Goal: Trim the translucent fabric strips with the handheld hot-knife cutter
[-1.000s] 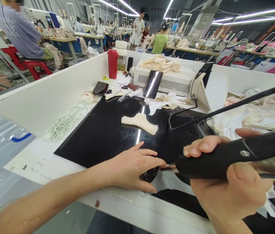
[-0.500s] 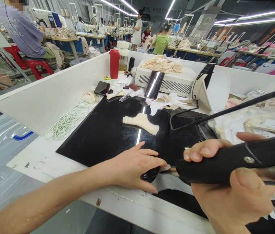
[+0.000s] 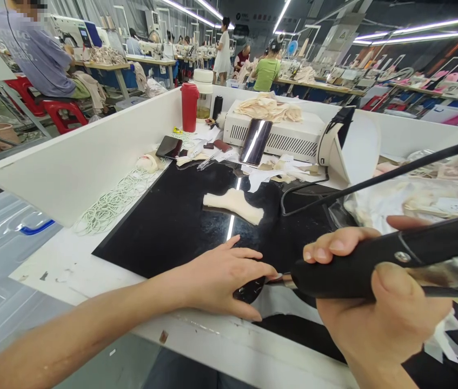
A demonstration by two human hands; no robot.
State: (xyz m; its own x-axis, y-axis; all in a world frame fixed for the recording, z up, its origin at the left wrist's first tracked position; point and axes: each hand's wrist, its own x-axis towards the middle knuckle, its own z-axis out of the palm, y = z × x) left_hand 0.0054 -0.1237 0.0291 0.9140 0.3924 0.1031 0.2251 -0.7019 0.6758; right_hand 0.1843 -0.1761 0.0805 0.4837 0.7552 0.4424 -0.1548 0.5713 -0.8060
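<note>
My right hand (image 3: 386, 319) is closed around a thick black-handled tool (image 3: 346, 273) at the right, its thumb lying along the handle. A short coppery metal tip (image 3: 287, 281) sticks out of its left end. My left hand (image 3: 229, 278) lies palm down at the front of the black mat (image 3: 143, 232), fingers spread. Its fingertips are beside the metal tip, over a thin whitish piece (image 3: 281, 305) partly hidden by both hands. Beyond my left hand, a curved cream fabric piece (image 3: 234, 204) rests flat on the mat.
A black cable (image 3: 374, 183) crosses above the mat's right side. Behind it stand a white vented box (image 3: 293, 129), a phone (image 3: 256, 141) and a white lamp-like shade (image 3: 358, 146). A red cup (image 3: 189, 107) and pale green cords (image 3: 111, 202) lie left. People sit at sewing machines beyond.
My right hand and the black-handled tool have shifted slightly left and up, the tool's tip staying by my left fingertips. My left hand has hardly moved.
</note>
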